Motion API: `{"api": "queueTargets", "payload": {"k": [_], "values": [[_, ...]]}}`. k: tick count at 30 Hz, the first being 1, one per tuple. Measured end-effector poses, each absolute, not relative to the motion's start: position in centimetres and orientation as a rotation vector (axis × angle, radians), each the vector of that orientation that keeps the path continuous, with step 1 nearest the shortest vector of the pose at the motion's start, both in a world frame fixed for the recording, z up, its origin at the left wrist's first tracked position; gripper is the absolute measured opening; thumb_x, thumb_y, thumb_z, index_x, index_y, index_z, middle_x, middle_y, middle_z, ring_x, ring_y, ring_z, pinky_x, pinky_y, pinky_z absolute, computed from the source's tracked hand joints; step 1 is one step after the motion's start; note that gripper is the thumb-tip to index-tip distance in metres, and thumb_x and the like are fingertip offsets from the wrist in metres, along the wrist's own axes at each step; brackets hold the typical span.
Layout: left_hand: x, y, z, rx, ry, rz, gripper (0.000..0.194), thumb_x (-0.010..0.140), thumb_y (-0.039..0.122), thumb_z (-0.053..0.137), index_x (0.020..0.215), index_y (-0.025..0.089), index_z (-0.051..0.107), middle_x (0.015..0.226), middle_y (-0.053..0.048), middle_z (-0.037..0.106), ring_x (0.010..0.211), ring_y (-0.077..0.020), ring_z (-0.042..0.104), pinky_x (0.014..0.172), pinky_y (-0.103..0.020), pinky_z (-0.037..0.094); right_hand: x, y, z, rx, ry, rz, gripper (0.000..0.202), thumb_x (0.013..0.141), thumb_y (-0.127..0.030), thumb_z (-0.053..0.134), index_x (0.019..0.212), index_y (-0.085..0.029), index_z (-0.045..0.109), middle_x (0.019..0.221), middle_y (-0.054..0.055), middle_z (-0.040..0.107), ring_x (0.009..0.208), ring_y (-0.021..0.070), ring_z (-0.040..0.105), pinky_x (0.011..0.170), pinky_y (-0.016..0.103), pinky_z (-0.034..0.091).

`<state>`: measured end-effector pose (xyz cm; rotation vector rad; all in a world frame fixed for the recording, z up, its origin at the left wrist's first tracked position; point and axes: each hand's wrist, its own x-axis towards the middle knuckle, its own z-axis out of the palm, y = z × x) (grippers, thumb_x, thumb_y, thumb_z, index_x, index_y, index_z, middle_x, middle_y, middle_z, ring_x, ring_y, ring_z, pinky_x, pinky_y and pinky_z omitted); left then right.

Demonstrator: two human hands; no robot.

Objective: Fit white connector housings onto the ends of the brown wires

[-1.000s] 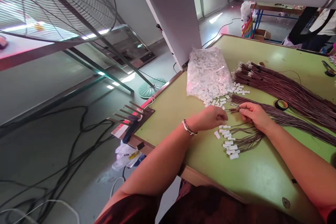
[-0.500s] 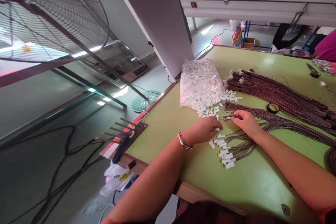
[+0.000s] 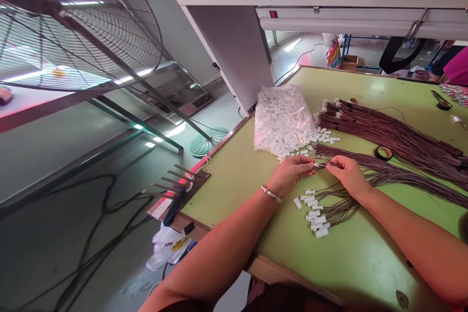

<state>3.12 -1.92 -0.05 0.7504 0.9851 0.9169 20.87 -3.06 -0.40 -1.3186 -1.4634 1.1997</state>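
My left hand (image 3: 292, 173) pinches a small white connector (image 3: 316, 165) between thumb and fingertips. Just to its right, my right hand (image 3: 345, 173) is closed on thin brown wires (image 3: 329, 164), whose tips point at the connector. Whether wire and connector are joined is too small to tell. Below the hands lie several wires ending in white connectors (image 3: 314, 215), with one loose connector (image 3: 297, 203) beside them. A clear plastic bag (image 3: 283, 117) of white connectors sits behind my left hand, with loose ones spilled at its edge.
Thick brown wire bundles (image 3: 395, 131) cross the green table (image 3: 226, 180) at right, with a black tape roll (image 3: 383, 152) and scissors (image 3: 442, 101). A pronged rack (image 3: 186, 185) stands at the left edge. A fan (image 3: 84, 29) is at left; a person's pink sleeve (image 3: 457, 68) shows far right.
My left hand has moved up and right, closer to my right hand, and a connector now shows in its fingertips. The camera view has shifted slightly.
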Motion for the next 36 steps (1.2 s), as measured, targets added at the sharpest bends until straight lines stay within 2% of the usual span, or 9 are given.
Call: {"api": "queueTargets", "payload": {"k": [5,17,22,27,33,36], "values": [[3.0,-1.8,-0.1,0.765,0.97,0.866,0.017,0.063,0.016,0.075,0.075,0.007,0.067,0.064,-0.005,0.067,0.052,-0.0067,0.06,0.054,-0.016,0.049,20.8,-3.0,-0.7,-1.332,-1.489,1.19,0.027,0.067,-0.04,0.059,0.058,-0.018,0.046,0.053,-0.005,0.035,0.051,0.0083,0.029,0.047,0.023,0.023],[2.6,-1.6,-0.5,0.654,0.933,0.872,0.007,0.071,0.012,0.069,0.075,0.006,0.067,0.064,-0.008,0.069,0.054,-0.0079,0.062,0.056,-0.016,0.052,21.0,-3.0,-0.8,-1.373,-1.409,1.22,0.028,0.069,-0.044,0.06,0.061,-0.019,0.049,0.05,-0.006,0.031,0.046,0.0078,0.024,0.044,0.024,0.018],[2.8,-1.8,-0.3,0.733,0.938,0.865,0.011,0.067,0.015,0.072,0.073,0.007,0.066,0.063,-0.005,0.068,0.054,-0.007,0.062,0.057,-0.016,0.051,20.9,-2.8,-1.2,-1.345,-1.518,1.145,0.027,0.069,-0.04,0.06,0.06,-0.018,0.048,0.053,-0.005,0.037,0.05,0.0087,0.03,0.047,0.024,0.024],[3.5,-2.1,-0.8,1.07,1.059,0.908,0.018,0.062,0.021,0.076,0.068,0.009,0.064,0.053,-0.002,0.064,0.048,-0.0071,0.058,0.051,-0.018,0.048,21.0,-2.4,-1.5,-1.379,-1.667,1.095,0.025,0.068,-0.039,0.059,0.058,-0.017,0.051,0.051,-0.004,0.042,0.05,0.0086,0.033,0.048,0.023,0.026],[3.7,-2.3,-1.2,1.169,1.055,0.937,0.018,0.064,0.024,0.073,0.067,0.01,0.062,0.053,-0.001,0.063,0.048,-0.007,0.056,0.052,-0.019,0.046,21.5,-2.6,-0.9,-1.393,-1.584,1.372,0.028,0.069,-0.043,0.058,0.06,-0.018,0.05,0.049,-0.003,0.049,0.04,0.008,0.038,0.04,0.022,0.029],[3.6,-2.2,-1.3,1.17,1.052,0.922,0.017,0.065,0.023,0.073,0.067,0.01,0.061,0.053,-0.001,0.063,0.048,-0.0071,0.056,0.052,-0.019,0.046,21.7,-2.6,-1.0,-1.38,-1.555,1.356,0.027,0.07,-0.042,0.058,0.059,-0.019,0.05,0.05,-0.003,0.051,0.04,0.0079,0.037,0.04,0.023,0.029]]}}
